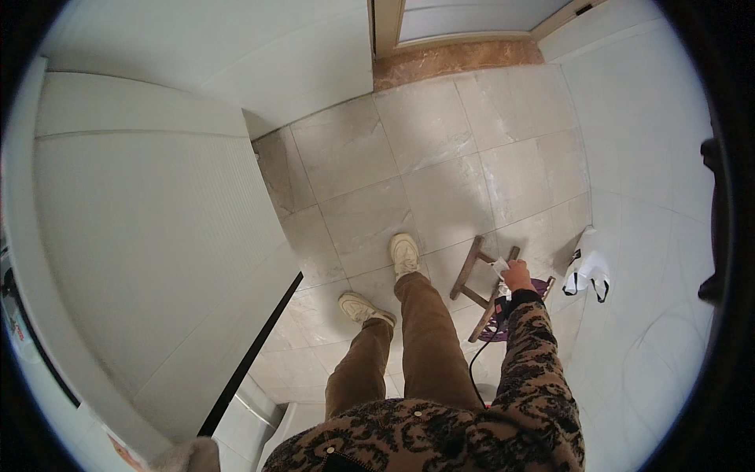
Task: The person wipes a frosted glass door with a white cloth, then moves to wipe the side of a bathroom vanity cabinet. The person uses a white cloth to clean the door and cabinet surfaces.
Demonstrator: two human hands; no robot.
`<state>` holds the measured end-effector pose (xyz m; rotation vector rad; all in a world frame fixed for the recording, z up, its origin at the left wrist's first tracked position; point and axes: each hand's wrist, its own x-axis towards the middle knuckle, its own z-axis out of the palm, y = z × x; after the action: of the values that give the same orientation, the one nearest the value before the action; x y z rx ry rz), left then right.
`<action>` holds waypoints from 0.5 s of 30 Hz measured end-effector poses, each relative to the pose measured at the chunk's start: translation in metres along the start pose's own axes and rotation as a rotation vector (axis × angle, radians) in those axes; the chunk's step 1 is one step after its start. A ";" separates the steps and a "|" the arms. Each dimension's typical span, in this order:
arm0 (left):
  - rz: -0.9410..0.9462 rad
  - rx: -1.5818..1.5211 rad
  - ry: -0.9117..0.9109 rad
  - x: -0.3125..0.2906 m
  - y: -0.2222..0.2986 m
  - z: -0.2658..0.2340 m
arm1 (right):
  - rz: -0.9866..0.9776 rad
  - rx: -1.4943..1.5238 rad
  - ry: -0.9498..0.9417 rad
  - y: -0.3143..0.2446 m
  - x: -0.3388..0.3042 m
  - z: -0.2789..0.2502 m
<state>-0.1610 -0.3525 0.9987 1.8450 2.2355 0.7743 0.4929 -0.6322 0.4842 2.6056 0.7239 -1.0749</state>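
Observation:
My right hand (517,275) reaches down at the right, its fingers closed on a small white object (499,267) whose kind I cannot make out. Just beyond and under that hand is a wooden folding stool (465,270) with a purple seat (495,329), partly hidden by my forearm. A small black item (501,307) shows beside my wrist, and a black cable (472,366) runs from there toward my body. My left hand does not show clearly; a blurred tan shape (189,456) lies at the lower left edge.
A white bag (587,271) with black-edged handles leans by the right wall (649,236). At the left stands a large white panel (157,204) with a dark edge. Tiled floor (440,189) runs to a brown stone threshold (460,63). My shoes (405,253) stand left of the stool.

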 end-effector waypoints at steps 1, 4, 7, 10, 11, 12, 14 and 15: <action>-0.002 0.005 0.003 -0.001 0.003 0.003 | 0.019 0.010 -0.023 0.000 0.003 0.003; -0.023 0.014 0.002 -0.001 0.014 0.008 | 0.002 0.000 -0.106 0.002 0.013 0.016; -0.028 0.021 0.006 0.000 0.023 0.007 | -0.077 -0.042 -0.125 0.004 0.024 0.029; -0.040 0.024 0.002 -0.001 0.026 0.003 | -0.279 -0.275 -0.286 -0.001 0.029 0.052; -0.041 0.019 0.000 -0.001 0.027 0.000 | -0.215 -0.154 -0.242 -0.006 0.024 0.064; -0.046 0.012 -0.001 -0.001 0.025 -0.001 | -0.185 -0.059 -0.237 -0.013 0.021 0.074; -0.050 0.004 -0.002 0.000 0.022 -0.005 | -0.214 -0.066 -0.264 -0.029 0.015 0.090; -0.046 0.001 -0.002 0.000 0.023 -0.007 | -0.240 -0.058 -0.270 -0.035 0.012 0.092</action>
<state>-0.1439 -0.3516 1.0154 1.7866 2.2696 0.7636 0.4275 -0.6336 0.4102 2.3044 1.0003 -1.4159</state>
